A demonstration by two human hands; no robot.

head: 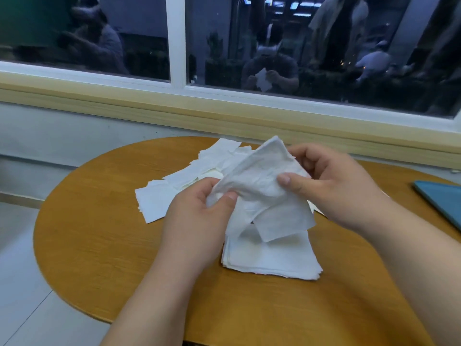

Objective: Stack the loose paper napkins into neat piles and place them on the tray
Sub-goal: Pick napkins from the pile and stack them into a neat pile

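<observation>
Left grip (pixel 199 216) and right grip (pixel 334 186) both pinching one crumpled paper napkin (pixel 259 178) between thumbs and curled fingers, above the round wooden worktop (pixel 99 245), loose napkins (pixel 172 196) scattered behind, squared napkin pile (pixel 274 260) lying directly beneath, blue tray (pixel 444 201) at right edge

Round wooden table (pixel 99 245) with orange-brown grain, set close to a pale wall (pixel 62 136). Above it, a light wooden sill (pixel 224 121) beneath a white-framed window (pixel 324 46), divided by a vertical mullion (pixel 175 41). Dark glass with dim reflections of ceiling lights and seated figures. Pale tiled floor (pixel 20 270) at left. Subdued, bluish light.
</observation>
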